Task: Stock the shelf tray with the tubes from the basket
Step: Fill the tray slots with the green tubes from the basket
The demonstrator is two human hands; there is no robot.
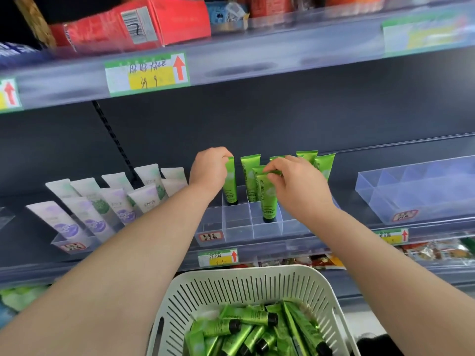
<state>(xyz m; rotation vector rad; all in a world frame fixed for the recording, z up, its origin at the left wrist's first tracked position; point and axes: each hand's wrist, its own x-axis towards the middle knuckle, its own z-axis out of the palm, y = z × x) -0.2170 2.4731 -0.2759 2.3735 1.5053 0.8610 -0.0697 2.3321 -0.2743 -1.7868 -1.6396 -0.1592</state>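
The fingers (273, 173) of the right hand (298, 188) are pinching the flat top edge of a green tube (267, 199), which is standing cap-down in a middle cell of the clear divided tray (267, 228) on the shelf. The fingers of the left hand (209, 167) are clamping the top of another green tube (230, 185), upright in a cell toward the tray's back left. More green tubes (314, 160) are standing upright in the cells behind and to the right, partly hidden by the right hand. The front row of cells is showing clear plastic only. Left of the tray, white and lilac tubes (102, 201) are leaning in their own holder, and to the right another clear tray (411, 188) is sitting on the same shelf. Below both forearms, a pale slotted basket (244, 286) is holding a loose heap of green tubes (257, 330) lying on their sides
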